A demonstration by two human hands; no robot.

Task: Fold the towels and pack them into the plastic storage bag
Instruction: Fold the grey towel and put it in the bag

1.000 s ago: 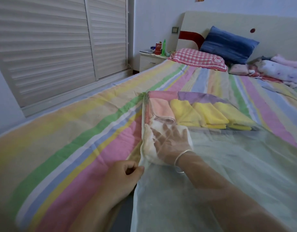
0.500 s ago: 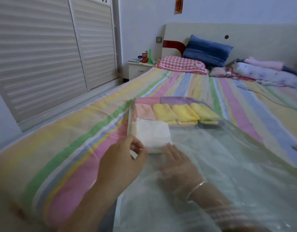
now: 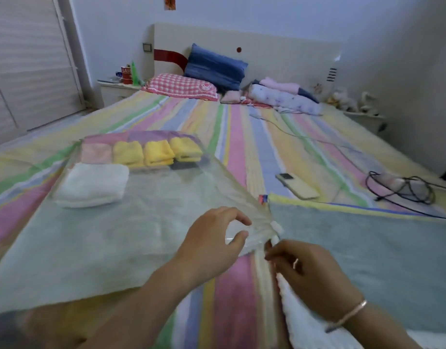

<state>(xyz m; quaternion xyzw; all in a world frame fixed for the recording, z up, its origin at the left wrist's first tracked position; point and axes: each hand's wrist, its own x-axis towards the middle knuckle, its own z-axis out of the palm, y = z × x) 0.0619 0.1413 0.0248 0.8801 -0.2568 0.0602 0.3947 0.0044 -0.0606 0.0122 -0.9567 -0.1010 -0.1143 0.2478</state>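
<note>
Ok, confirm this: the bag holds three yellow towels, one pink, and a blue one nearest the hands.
Not quite. The head view shows the towel nearest the hands is white, not blue. The bag does hold three yellow towels and one pink.

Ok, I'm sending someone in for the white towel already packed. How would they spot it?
On the striped bed, find the clear plastic storage bag. Inside, the folded white towel lies nearest, in front of the pink and yellow ones, the only white one.

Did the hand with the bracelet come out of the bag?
Yes. The right hand was inside the plastic bag beside the white towel; now it is outside, nearer the person, at the bag's right corner.
</note>
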